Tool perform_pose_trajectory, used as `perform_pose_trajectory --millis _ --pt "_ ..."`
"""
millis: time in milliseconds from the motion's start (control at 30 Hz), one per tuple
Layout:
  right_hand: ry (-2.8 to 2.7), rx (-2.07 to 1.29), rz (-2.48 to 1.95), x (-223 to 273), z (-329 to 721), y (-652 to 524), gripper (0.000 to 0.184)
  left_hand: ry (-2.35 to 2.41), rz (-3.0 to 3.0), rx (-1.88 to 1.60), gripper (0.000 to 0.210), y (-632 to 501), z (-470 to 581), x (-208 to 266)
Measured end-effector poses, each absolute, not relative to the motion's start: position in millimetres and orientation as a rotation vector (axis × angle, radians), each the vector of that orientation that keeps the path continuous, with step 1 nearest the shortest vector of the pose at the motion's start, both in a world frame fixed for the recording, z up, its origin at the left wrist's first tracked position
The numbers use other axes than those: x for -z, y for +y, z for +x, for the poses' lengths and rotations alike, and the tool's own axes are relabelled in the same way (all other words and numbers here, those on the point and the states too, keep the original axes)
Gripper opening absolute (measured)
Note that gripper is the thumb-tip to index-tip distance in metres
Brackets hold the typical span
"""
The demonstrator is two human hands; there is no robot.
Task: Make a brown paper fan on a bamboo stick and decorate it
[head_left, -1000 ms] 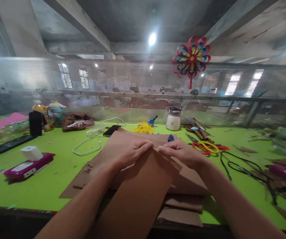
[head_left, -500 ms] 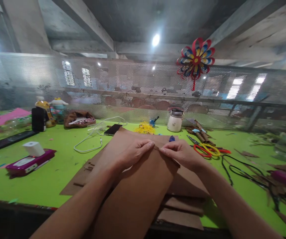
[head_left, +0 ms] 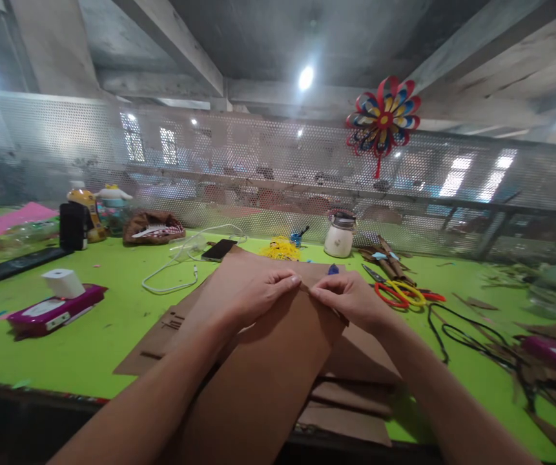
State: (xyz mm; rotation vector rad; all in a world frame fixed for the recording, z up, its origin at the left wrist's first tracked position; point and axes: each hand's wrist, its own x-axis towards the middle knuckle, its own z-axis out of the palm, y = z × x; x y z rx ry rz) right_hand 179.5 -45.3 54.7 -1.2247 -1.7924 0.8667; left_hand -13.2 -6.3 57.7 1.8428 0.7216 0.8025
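A sheet of brown kraft paper [head_left: 268, 368] slopes up from the table's front edge, its far end between my hands. My left hand [head_left: 263, 294] pinches that far edge between thumb and fingers. Close by on the right, my right hand [head_left: 343, 294] pinches the same edge, a small gap between the two thumbs. Beneath lie more brown paper sheets [head_left: 360, 397], some with cut slots at the left. A dark blue object [head_left: 333, 269] shows just behind my right hand; its kind is unclear.
On the green table [head_left: 127, 323] stand a purple power strip [head_left: 59, 310] with a white charger, a phone [head_left: 219, 249], yellow string [head_left: 281, 248] and a white jar [head_left: 339, 234]. Scissors [head_left: 403, 292], black cord [head_left: 466, 336] and paper scraps lie right. A perforated screen [head_left: 239, 174] rises behind.
The view has shifted slightly. Both hands keep their pinch on the paper's far edge, with hardly any movement.
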Motion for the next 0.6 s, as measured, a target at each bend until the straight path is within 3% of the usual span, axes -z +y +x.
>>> perform_pose_trajectory --millis 233,600 --pt "-1.840 -0.784 -1.240 -49 179 -41 0.026 0.644 1.535 -0.859 0.024 -8 -6 -45" --pt "-1.860 -0.816 -1.251 -47 179 -40 0.027 0.697 1.530 -0.800 0.018 -5 -8 -45"
